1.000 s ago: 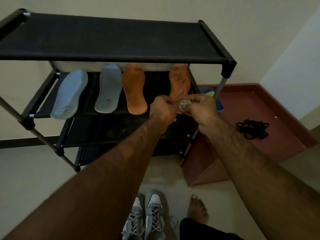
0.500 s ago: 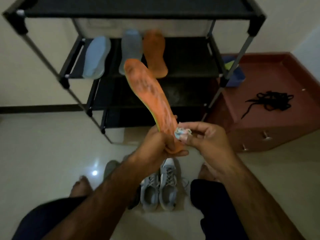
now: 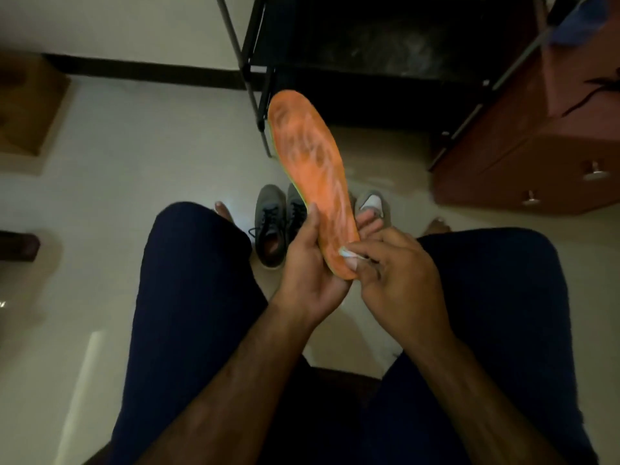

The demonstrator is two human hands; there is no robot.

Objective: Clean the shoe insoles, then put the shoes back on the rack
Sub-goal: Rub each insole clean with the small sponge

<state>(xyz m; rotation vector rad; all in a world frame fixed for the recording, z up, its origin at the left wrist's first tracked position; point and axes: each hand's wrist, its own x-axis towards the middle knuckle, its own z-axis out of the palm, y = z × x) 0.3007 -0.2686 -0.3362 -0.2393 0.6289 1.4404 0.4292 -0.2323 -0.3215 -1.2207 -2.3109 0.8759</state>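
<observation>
The left grip (image 3: 308, 273) clasps the heel end of the orange insole (image 3: 312, 162). The toe end rises toward the shoe rack (image 3: 250, 62), and pale floor (image 3: 134, 146) spreads to the left. The right grip (image 3: 402, 280) pinches a white wad (image 3: 345, 253) against the insole heel. Grey shoes (image 3: 271, 223) stand on the floor between the knees, partly hidden behind the insole. The rack's upper shelves are cut off. The wad's material is indistinct.

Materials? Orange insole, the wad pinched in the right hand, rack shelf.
The orange insole looks like foam with a matte fabric top, worn pale in patches, with a greenish edge layer. The wad in the right hand is small, white and crumpled: tissue or cloth, can't tell which. The rack shelf is black matte fabric, dusty, on thin dark tubes, probably metal.
</observation>
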